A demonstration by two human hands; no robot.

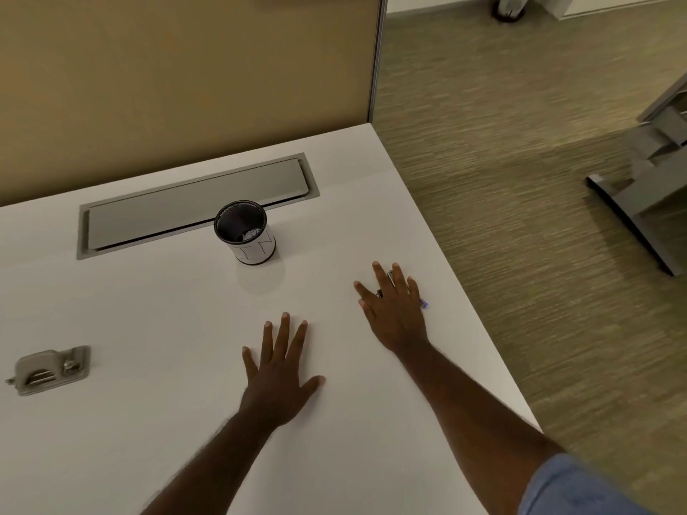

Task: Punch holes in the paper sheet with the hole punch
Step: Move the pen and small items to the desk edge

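We see a plain white counter [156, 421] backed by a tan panel [186, 76]. The cable hatch [193, 206] and metal fitting [52, 369] are grey. The mesh cup [244, 232] is black, wrapped in white paper with dark pen marks. The floor [502, 161] carries olive-green streaks; the sleeve [580, 488] is light blue.

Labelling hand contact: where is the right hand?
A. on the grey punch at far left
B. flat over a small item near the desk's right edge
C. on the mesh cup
B: the right hand lies spread over a small item near the desk edge.
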